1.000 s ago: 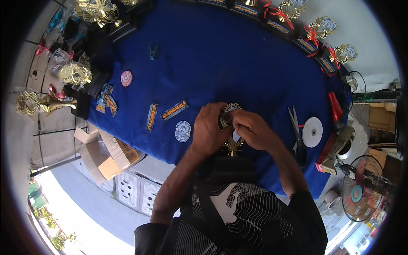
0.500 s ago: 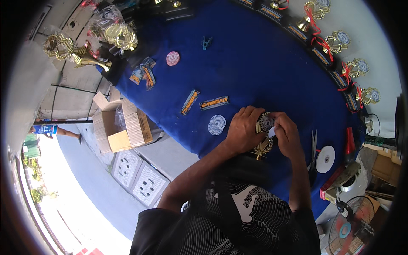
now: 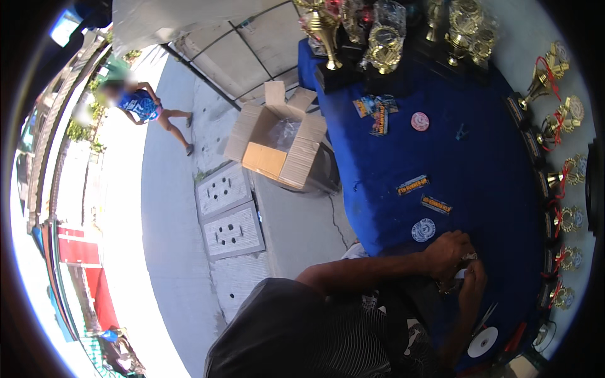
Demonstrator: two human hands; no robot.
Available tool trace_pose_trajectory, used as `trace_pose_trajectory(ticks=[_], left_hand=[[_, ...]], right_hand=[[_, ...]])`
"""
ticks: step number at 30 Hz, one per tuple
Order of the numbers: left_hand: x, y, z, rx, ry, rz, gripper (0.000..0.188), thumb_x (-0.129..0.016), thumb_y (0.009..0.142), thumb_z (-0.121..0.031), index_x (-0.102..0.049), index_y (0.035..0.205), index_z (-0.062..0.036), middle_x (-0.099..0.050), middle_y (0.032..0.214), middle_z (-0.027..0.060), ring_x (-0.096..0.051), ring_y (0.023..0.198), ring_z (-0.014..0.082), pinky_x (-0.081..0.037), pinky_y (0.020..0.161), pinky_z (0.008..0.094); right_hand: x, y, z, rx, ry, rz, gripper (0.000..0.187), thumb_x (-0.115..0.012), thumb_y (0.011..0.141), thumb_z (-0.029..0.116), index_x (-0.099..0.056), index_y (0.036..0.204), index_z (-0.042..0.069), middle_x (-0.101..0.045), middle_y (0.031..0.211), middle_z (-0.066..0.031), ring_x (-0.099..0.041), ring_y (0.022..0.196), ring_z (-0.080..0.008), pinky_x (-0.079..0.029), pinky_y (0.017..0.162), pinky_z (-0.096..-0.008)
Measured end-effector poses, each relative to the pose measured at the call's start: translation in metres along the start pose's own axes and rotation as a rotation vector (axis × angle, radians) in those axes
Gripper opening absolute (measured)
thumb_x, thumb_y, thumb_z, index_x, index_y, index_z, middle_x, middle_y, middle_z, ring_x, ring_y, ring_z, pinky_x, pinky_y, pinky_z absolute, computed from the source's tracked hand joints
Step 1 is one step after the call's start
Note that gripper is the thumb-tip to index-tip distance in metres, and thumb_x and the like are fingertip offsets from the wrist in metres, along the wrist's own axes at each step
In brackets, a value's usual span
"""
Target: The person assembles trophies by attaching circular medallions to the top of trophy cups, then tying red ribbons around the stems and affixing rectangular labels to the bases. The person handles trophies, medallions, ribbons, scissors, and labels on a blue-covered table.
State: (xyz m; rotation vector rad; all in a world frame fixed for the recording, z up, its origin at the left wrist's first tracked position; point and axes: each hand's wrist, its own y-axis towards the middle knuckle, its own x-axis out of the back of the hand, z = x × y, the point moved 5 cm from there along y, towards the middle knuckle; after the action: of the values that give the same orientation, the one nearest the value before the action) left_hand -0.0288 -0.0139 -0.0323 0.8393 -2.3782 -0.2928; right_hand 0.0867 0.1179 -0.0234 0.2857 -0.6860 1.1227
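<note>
A blue cloth (image 3: 498, 157) lies below both hands. The left forearm (image 3: 365, 271) reaches rightward, nearly level across the view; the right forearm (image 3: 459, 327), foreshortened and in shadow, points up from the lower part. The left hand (image 3: 449, 252) shows its back, wrist fairly straight, fingers bent round the gold trophy (image 3: 448, 287); its thumb is hard to make out. That trophy sits between the two hands, close to the person's body and mostly hidden. The right hand (image 3: 473, 283) turns inward just beside it, fingertips drawn together, pinching a small white piece (image 3: 460, 274)
</note>
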Motion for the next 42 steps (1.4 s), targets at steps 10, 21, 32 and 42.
trace_pose_trajectory(ticks=[10, 21, 32, 42], left_hand=[[-0.018, -0.003, 0.009, -0.005, 0.013, -0.027, 0.042, -0.080, 0.074, -0.026, -0.070, 0.111, -0.0083, -0.064, 0.109, 0.0110, -0.060, 0.111, 0.0321, -0.048, 0.095, 0.0459], [-0.028, 0.003, 0.006, 0.109, 0.169, 0.064, 0.028, -0.075, 0.080, -0.021, -0.072, 0.104, -0.0072, -0.067, 0.108, 0.0125, -0.064, 0.107, 0.0322, -0.049, 0.094, 0.0464], [0.170, -0.026, 0.005, 0.014, -0.021, -0.503, 0.016, -0.066, 0.095, -0.016, -0.064, 0.092, -0.0003, -0.060, 0.084, 0.0166, -0.063, 0.080, 0.0372, -0.050, 0.071, 0.0498], [0.412, -0.218, 0.220, 1.108, 0.794, -0.782, 0.023, -0.059, 0.096, -0.022, -0.066, 0.094, 0.0001, -0.071, 0.092, 0.0256, -0.070, 0.089, 0.0461, -0.053, 0.075, 0.0536]], right_hand=[[0.011, 0.028, -0.050, 0.057, -0.068, -0.030, 0.030, -0.047, 0.104, 0.017, -0.060, 0.117, -0.007, -0.063, 0.114, -0.0199, -0.062, 0.105, -0.0310, -0.048, 0.095, -0.0412], [0.006, 0.013, -0.010, 0.145, -0.186, -0.005, 0.048, -0.066, 0.098, 0.051, -0.070, 0.103, 0.004, -0.070, 0.103, -0.0251, -0.065, 0.083, -0.0332, -0.052, 0.084, -0.0488], [-0.003, 0.039, 0.003, -0.161, -0.272, 0.059, 0.033, -0.056, 0.102, 0.024, -0.061, 0.113, -0.006, -0.064, 0.104, -0.0160, -0.064, 0.089, -0.0271, -0.052, 0.081, -0.0397], [0.010, 0.011, -0.037, -0.178, -0.159, -0.226, 0.024, -0.067, 0.096, 0.013, -0.064, 0.112, -0.004, -0.064, 0.099, -0.0132, -0.065, 0.093, -0.0237, -0.055, 0.085, -0.0359]])
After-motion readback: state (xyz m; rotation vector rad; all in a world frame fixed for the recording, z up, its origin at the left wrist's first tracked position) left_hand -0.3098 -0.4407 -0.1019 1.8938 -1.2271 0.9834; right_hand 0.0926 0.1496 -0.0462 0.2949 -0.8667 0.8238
